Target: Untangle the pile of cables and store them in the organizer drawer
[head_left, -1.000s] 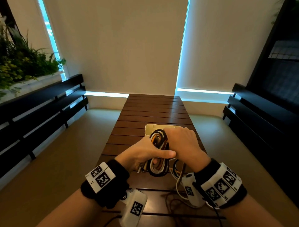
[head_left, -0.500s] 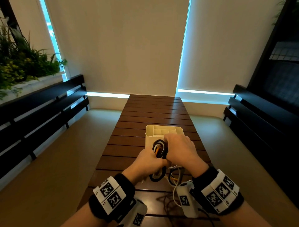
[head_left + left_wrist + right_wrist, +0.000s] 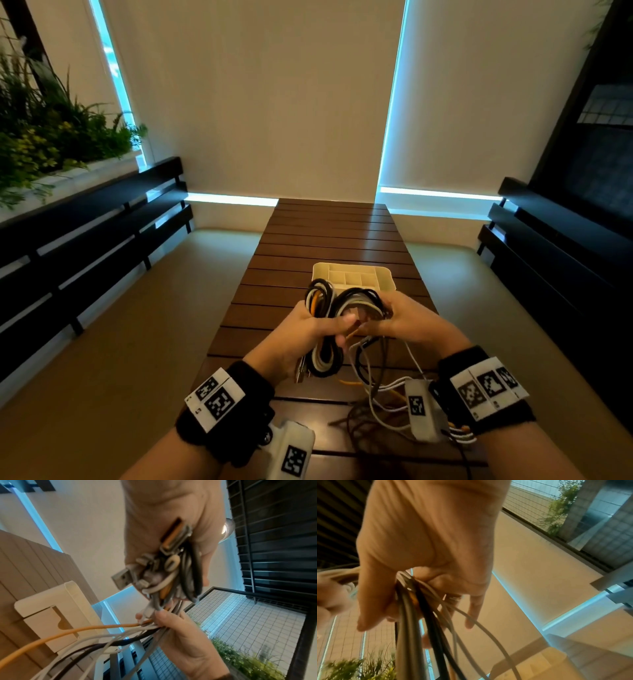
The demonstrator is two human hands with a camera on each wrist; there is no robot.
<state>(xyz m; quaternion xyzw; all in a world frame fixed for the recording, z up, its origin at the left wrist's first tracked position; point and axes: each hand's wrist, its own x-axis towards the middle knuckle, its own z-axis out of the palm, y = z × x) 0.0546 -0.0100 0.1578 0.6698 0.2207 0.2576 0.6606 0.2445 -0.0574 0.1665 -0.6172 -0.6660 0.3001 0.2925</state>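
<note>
Since a moment ago both hands pulled apart: left hand (image 3: pixel 301 330) grips one coil (image 3: pixel 320 301), right hand (image 3: pixel 407 322) grips another coil (image 3: pixel 363 301), near one organizer (image 3: pixel 354 275) mid-table (image 3: pixel 329 233); loose cables (image 3: pixel 373 407) trail toward the table's near edge.

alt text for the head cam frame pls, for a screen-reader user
Both hands hold a tangled cable bundle above a slatted wooden table: the left hand grips its coiled loops, the right hand grips loops pulled to the side. A white divided organizer drawer sits just beyond, with loose cable ends trailing toward the person.
</note>
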